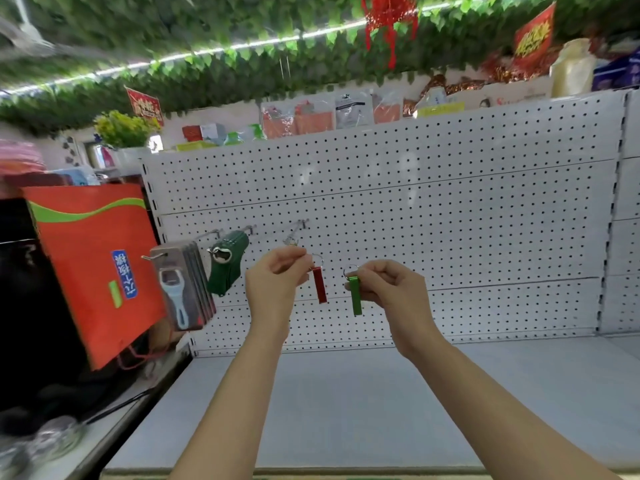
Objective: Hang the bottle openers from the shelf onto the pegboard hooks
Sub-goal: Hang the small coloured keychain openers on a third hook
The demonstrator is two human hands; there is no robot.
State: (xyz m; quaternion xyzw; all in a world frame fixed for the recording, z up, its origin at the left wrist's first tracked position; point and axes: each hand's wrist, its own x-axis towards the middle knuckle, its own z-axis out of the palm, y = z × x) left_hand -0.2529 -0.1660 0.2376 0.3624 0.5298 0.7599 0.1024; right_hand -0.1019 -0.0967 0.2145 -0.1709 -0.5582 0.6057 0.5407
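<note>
My left hand (275,275) pinches the key ring of a red bottle opener (318,284), which hangs down just below the tip of a metal pegboard hook (296,233). My right hand (384,284) pinches the ring of a green bottle opener (355,296), held a little lower and to the right. Both hands are raised in front of the white pegboard (450,209). Two hooks to the left carry a stack of carded white openers (183,289) and a bunch of dark green openers (227,266).
The grey shelf (346,403) lies below the pegboard. A red paper bag (97,258) hangs at the left beside a dark counter. Packaged goods line the top of the pegboard, and green leaf garlands hang overhead.
</note>
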